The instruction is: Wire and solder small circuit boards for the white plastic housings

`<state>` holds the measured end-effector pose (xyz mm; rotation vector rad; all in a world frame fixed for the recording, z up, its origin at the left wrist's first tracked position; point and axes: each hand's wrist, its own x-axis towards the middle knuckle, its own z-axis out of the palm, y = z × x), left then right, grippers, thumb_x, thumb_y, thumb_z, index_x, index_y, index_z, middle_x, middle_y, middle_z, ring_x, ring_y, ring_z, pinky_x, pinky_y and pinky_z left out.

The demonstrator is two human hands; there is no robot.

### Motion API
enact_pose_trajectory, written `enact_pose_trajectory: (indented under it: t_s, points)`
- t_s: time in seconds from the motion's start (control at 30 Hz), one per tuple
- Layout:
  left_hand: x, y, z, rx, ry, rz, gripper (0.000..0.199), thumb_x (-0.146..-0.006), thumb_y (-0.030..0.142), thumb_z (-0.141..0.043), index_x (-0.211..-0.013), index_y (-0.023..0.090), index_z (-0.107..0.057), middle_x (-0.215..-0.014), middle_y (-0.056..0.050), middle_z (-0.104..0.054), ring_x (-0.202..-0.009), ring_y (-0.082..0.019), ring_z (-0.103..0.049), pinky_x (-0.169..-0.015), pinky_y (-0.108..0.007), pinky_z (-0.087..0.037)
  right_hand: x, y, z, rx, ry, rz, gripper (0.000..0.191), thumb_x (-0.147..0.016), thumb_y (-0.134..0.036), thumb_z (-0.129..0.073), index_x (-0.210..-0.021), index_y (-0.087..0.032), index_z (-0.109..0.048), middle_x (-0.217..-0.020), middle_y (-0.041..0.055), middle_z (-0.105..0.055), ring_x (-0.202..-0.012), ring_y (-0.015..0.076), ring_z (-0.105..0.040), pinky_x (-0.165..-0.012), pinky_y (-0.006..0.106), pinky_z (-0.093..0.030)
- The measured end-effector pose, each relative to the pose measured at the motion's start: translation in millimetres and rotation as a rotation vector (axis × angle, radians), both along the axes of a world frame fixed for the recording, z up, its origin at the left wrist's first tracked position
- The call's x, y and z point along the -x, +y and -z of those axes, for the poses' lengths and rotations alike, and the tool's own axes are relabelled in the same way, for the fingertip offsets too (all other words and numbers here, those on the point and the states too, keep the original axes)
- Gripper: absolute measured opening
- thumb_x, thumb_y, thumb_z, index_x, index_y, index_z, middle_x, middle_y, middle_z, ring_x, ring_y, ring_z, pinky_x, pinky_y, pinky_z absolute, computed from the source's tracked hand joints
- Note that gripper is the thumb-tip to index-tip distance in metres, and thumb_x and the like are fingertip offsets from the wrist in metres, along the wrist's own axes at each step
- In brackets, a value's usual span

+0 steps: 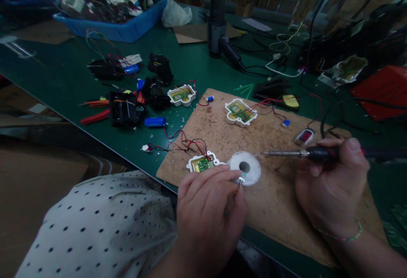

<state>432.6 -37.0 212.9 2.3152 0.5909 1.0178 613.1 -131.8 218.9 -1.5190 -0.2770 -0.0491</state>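
Note:
My right hand (333, 184) is closed round the dark handle of a soldering iron (286, 154), whose thin tip points left above the wooden board. Between the thumb and fingers of my left hand (211, 210) is a small circuit board (242, 178), pinched over the near edge of a white solder spool (233, 161). Part of that piece is covered by my fingers. Just behind my left hand, and partly hidden by it, sits a white housing (193, 165) with a green circuit board inside. Red and black wires run from it to the left.
A brown board (270, 210) lies on the green table (187, 64). On it stand another white housing (241, 119) and a small display module (304, 137). Pliers (95, 116), a blue battery (155, 122), a hot-air gun (218, 32) and a full blue bin (127, 32) surround it.

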Motion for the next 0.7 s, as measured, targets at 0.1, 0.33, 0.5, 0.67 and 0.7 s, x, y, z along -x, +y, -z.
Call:
enact_pose_trajectory:
  t_s: [0.1, 0.33, 0.5, 0.67, 0.7]
  points:
    - [0.4, -1.0, -0.8, -0.002, -0.002, -0.007, 0.013, -0.081, 0.011, -0.067, -0.083, 0.023, -0.064, -0.099, 0.005, -0.078, -0.101, -0.018, -0.071, -0.095, -0.036, -0.038, 5.8, 3.2, -2.0, -0.083, 0.016, -0.003, 0.042, -0.081, -0.06, -0.062, -0.067, -0.021, -0.059, -0.05, -0.0068, -0.045, -0.037, 0.007, -0.03, -0.035, 0.023, -0.019]
    - [0.3, -1.4, -1.4, 0.001, -0.004, -0.011, 0.013, -0.08, 0.011, -0.068, -0.084, 0.023, -0.063, -0.098, 0.005, -0.078, -0.1, -0.018, -0.072, -0.095, -0.037, -0.039, 8.8, -1.5, 2.9, -0.116, -0.131, -0.069, 0.031, -0.085, -0.043, -0.063, -0.066, -0.019, -0.057, -0.064, -0.0028, -0.05, -0.054, 0.0107, -0.045, -0.048, 0.025, -0.034]
    - [-0.1, -0.9, -0.8, -0.004, -0.007, -0.003, 0.016, -0.079, 0.009, -0.068, -0.085, 0.023, -0.063, -0.098, 0.004, -0.078, -0.1, -0.018, -0.071, -0.094, -0.037, -0.041, 5.9, 0.1, 6.1, -0.217, -0.268, -0.204, 0.02, -0.082, -0.029, -0.06, -0.063, -0.019, -0.059, -0.055, -0.0037, -0.046, -0.049, 0.0121, -0.045, -0.049, 0.028, -0.033]
    - [1.2, -1.1, -0.8, 0.005, 0.004, 0.0, 0.015, -0.08, 0.01, -0.068, -0.085, 0.023, -0.063, -0.1, 0.005, -0.078, -0.101, -0.018, -0.071, -0.095, -0.038, -0.04, 6.0, 1.6, 7.1, -0.174, -0.326, -0.256, 0.019, -0.082, -0.025, -0.059, -0.063, -0.019, -0.06, -0.054, -0.003, -0.049, -0.048, 0.0114, -0.044, -0.049, 0.028, -0.032]
    - [1.1, -1.2, -1.2, 0.004, 0.002, -0.003, 0.014, -0.08, 0.011, -0.068, -0.085, 0.023, -0.063, -0.099, 0.005, -0.078, -0.101, -0.018, -0.071, -0.094, -0.038, -0.041, 6.4, 1.6, 7.3, -0.168, -0.33, -0.261, 0.019, -0.081, -0.024, -0.06, -0.063, -0.019, -0.06, -0.054, -0.0031, -0.049, -0.047, 0.0111, -0.043, -0.049, 0.028, -0.032]
